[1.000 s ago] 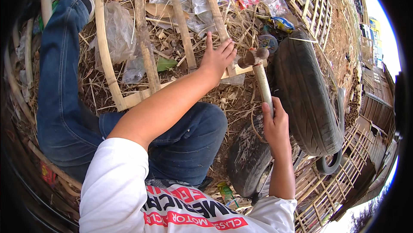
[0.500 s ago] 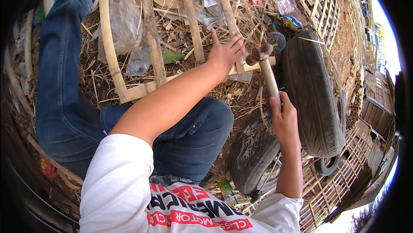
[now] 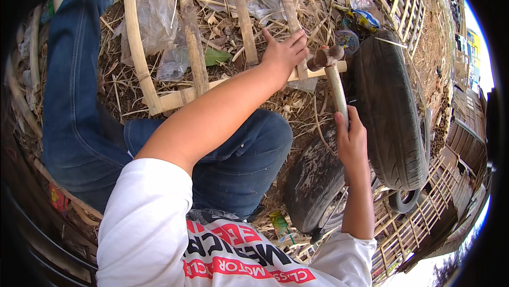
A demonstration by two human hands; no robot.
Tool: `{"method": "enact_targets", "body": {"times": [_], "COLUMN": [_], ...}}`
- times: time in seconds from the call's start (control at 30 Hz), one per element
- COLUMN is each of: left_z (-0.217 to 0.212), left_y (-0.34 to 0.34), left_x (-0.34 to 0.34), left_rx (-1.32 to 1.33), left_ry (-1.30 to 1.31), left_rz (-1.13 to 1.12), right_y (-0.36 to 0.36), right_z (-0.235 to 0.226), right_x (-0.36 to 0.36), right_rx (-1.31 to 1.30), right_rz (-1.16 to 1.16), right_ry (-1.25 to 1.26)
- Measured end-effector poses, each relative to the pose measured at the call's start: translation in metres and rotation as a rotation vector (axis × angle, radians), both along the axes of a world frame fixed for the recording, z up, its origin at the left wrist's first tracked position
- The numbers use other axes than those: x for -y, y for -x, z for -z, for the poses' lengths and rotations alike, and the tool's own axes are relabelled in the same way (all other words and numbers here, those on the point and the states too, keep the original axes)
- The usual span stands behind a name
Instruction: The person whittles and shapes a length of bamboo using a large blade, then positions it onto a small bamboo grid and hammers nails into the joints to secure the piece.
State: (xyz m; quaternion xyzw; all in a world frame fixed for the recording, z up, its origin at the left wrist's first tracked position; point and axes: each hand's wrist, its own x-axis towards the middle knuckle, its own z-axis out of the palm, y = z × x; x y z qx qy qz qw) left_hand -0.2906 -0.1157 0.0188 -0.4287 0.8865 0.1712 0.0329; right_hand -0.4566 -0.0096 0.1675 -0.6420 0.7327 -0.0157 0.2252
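My right hand (image 3: 351, 136) is wrapped round the pale wooden handle of a hammer (image 3: 336, 93). The rusty hammer head is up, beside the right end of a bamboo crosspiece (image 3: 172, 100). My left hand (image 3: 284, 56) lies over the rightmost bamboo slat (image 3: 287, 1), fingers stretched across it and thumb sticking out. That slat meets the crosspiece just beyond my fingers. Three more slats, including a middle slat (image 3: 192, 38), run away from the crosspiece. My left forearm hides part of the crosspiece.
A large worn tyre (image 3: 389, 117) stands at the right, with another dusty tyre (image 3: 313, 186) near my knee. Dry straw, plastic bags (image 3: 154, 16) and wrappers litter the ground. A bamboo lattice (image 3: 403, 9) lies at the far right. My jeans-clad left leg (image 3: 74, 85) stretches along the left.
The bamboo frame, both hands and the hammer appear slightly higher and further right in view. The left hand stays on the slat, and the right keeps its hold on the hammer.
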Motion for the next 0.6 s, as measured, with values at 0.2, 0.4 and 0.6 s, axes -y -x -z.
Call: {"method": "enact_targets", "body": {"times": [0.2,0.4,0.6], "left_z": [0.008,0.005,0.006], "left_y": [0.001,0.004,0.003], "left_x": [-0.001,-0.002,0.002], "left_rx": [0.008,0.022,0.022], "left_ry": [0.027,0.035,0.036], "left_rz": [0.011,0.021,0.032], "right_y": [-0.002,-0.014,-0.001], "right_z": [0.002,-0.019,-0.024], "right_x": [0.005,0.007,0.003], "right_rx": [0.063,0.061,0.051], "right_rz": [0.083,0.160,0.238], "right_ry": [-0.012,-0.005,-0.082]}}
